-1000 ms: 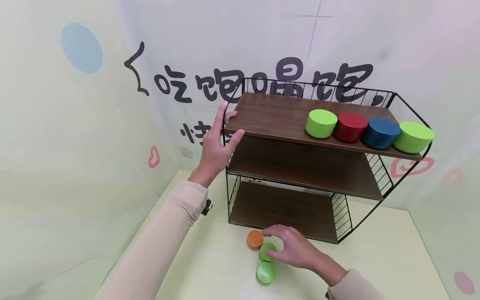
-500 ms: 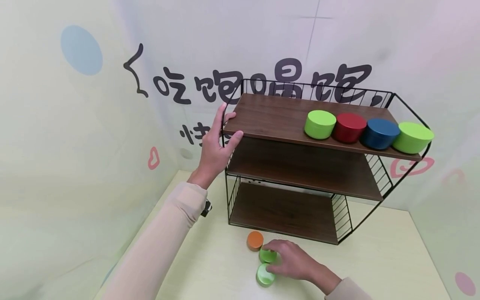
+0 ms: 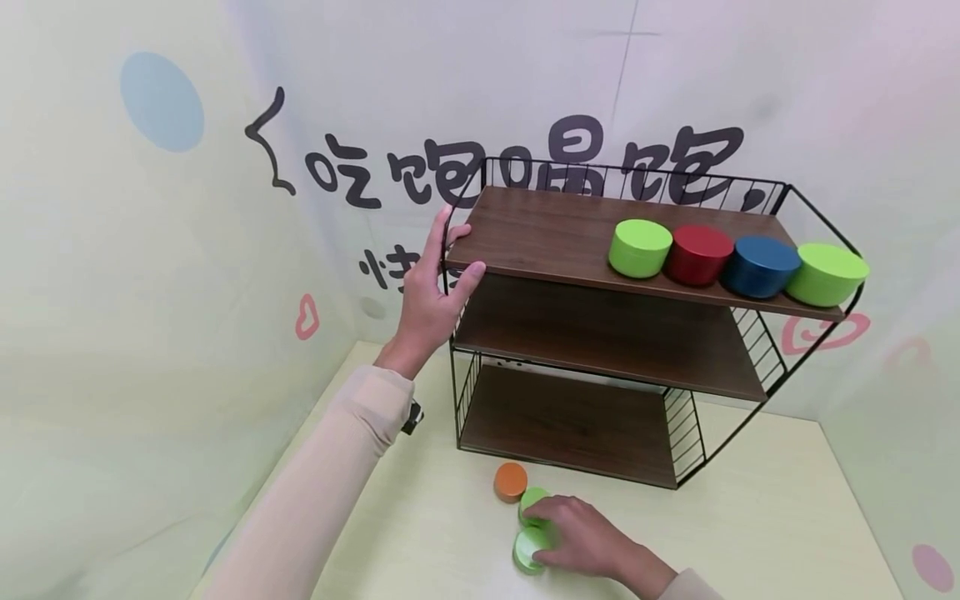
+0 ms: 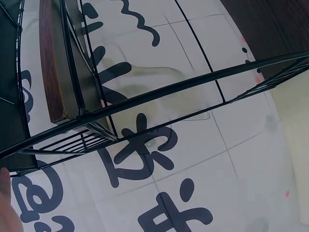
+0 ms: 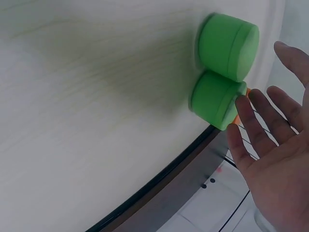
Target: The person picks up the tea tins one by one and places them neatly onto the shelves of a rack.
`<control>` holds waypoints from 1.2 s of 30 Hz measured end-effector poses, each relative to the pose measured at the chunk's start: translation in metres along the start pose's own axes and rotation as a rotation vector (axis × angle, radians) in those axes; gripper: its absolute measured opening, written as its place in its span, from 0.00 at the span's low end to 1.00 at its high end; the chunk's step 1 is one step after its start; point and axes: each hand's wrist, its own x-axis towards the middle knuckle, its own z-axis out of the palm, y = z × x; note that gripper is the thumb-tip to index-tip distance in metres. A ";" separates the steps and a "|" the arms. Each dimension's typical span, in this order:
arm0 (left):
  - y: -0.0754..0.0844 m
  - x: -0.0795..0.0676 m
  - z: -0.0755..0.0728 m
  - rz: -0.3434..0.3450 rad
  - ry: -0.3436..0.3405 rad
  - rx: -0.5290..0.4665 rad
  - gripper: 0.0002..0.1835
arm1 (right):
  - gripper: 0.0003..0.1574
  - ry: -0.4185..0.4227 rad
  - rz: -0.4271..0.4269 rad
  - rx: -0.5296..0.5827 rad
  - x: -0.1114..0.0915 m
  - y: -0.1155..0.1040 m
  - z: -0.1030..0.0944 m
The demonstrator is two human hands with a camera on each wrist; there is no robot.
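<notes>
My left hand point(image 3: 429, 308) grips the upper left side of a three-tier shelf rack point(image 3: 540, 237), its thumb on the front edge of the top board. Only a bit of that hand point(image 4: 8, 208) shows in the left wrist view. Over two round green tins on the table, my right hand point(image 3: 581, 537) hovers with fingers spread. The nearer green tin point(image 3: 528, 550) stands against the farther green tin point(image 3: 532, 502); both show in the right wrist view, where the right hand's fingers point(image 5: 248, 121) lie loosely extended beside the lids. An orange tin point(image 3: 511, 482) touches the farther one.
On the top board's right half stand a green tin point(image 3: 640, 248), a red tin point(image 3: 701, 255), a blue tin point(image 3: 761, 267) and another green tin point(image 3: 827, 275) in a row. A printed cloth backdrop point(image 3: 420, 75) hangs behind the rack, and cloth also runs along both sides.
My right hand has moved toward me, from beside the orange tin and farther green tin to over the two green tins. The left hand stays on the rack.
</notes>
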 end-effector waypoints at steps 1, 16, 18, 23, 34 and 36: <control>0.000 0.000 0.000 0.000 0.001 0.004 0.39 | 0.28 0.001 -0.006 -0.006 0.000 0.000 0.001; 0.001 -0.001 0.000 0.008 0.007 -0.005 0.39 | 0.25 0.099 -0.137 -0.059 -0.008 0.001 0.016; 0.000 -0.001 0.000 0.004 0.008 -0.008 0.40 | 0.26 0.117 -0.165 -0.079 -0.009 0.001 0.018; 0.001 -0.001 0.001 -0.012 0.010 -0.013 0.41 | 0.28 0.140 -0.193 -0.137 -0.011 0.003 0.024; 0.042 0.002 -0.006 -0.028 0.005 -0.014 0.36 | 0.30 0.128 -0.195 -0.179 -0.013 0.006 0.027; 0.043 0.002 -0.006 -0.025 0.005 -0.016 0.36 | 0.30 0.128 -0.198 -0.186 -0.013 0.006 0.027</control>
